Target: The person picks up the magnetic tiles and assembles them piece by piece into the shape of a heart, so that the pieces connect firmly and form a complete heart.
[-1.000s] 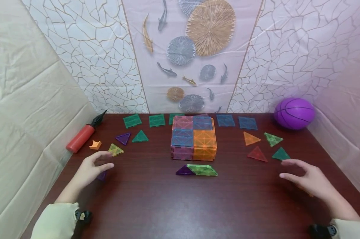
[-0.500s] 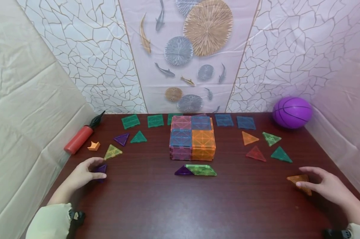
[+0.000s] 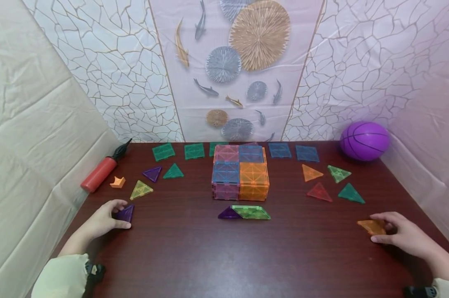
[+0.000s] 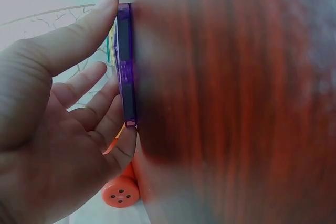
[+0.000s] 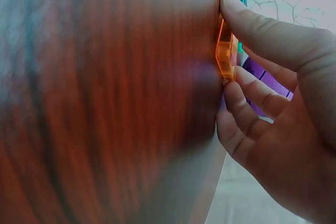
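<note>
At the table's left, my left hand (image 3: 104, 217) pinches a purple triangular magnetic tile (image 3: 125, 214) by its edges. The left wrist view has the thumb at one end of that tile (image 4: 126, 66) and the fingers at the other. On the right side, my right hand (image 3: 404, 233) holds an orange triangular magnetic tile (image 3: 371, 226) between thumb and fingers, tile low over the table. Its edge (image 5: 226, 51) faces the right wrist camera. Between the hands stands a block of square tiles (image 3: 240, 173); a low purple and green tile piece (image 3: 250, 212) lies before it.
Left of the block lie a yellow triangle (image 3: 141, 190), other triangles, green squares (image 3: 194, 151), an orange crown-shaped piece (image 3: 117, 182) and a red hand pump (image 3: 99, 174). To its right are a red triangle (image 3: 319, 192), several other tiles and a purple ball (image 3: 365, 140).
Both hands have come nearer the person and outward, down to the tiles. The left has taken hold of the purple triangle, the right of the orange one.
</note>
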A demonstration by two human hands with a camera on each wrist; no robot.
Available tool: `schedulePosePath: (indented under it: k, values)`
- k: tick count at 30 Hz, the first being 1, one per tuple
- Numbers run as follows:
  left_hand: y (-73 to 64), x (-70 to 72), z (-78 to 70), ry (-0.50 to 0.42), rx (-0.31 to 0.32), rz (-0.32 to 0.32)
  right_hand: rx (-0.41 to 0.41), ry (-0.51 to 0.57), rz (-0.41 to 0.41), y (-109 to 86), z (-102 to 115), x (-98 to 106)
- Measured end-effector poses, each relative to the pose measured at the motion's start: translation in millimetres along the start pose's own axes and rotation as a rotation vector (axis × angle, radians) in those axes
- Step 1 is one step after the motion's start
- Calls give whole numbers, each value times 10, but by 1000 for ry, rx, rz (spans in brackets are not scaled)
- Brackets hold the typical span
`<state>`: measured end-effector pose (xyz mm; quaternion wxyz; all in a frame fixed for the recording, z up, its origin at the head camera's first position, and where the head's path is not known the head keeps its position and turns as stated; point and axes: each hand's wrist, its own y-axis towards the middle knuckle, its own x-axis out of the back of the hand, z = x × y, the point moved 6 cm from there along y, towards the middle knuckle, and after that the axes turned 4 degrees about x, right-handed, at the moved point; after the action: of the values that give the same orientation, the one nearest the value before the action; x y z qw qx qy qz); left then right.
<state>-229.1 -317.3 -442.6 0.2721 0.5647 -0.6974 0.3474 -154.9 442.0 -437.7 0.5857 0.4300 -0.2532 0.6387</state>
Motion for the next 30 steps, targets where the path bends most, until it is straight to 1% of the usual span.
schedulePosePath:
  k: [4,7,11,14,17,21,24,27,30]
  values:
    - [-10,-1,-18,26,-11,-21,-43,7,42,-3,27,-24]
    - [-17,0,-39,33,-13,-45,-70,-8,68,-6,43,-28]
    - [-18,12,-64,36,-16,-69,-90,-50,72,-2,62,-14]
    - [-19,21,-77,42,-13,-73,-104,-62,78,18,93,-17]
    - [-23,21,-87,43,-2,-62,-95,-14,101,48,171,-46]
    - [-24,21,-95,22,7,-55,-131,62,158,100,293,-82]
    - [-25,32,-125,-10,0,-70,-166,69,167,164,406,-91]
    - [-21,43,-210,-40,-13,-89,-164,111,158,240,565,-107]
    - [-14,37,-354,-98,-41,-112,-163,190,152,319,734,-138]
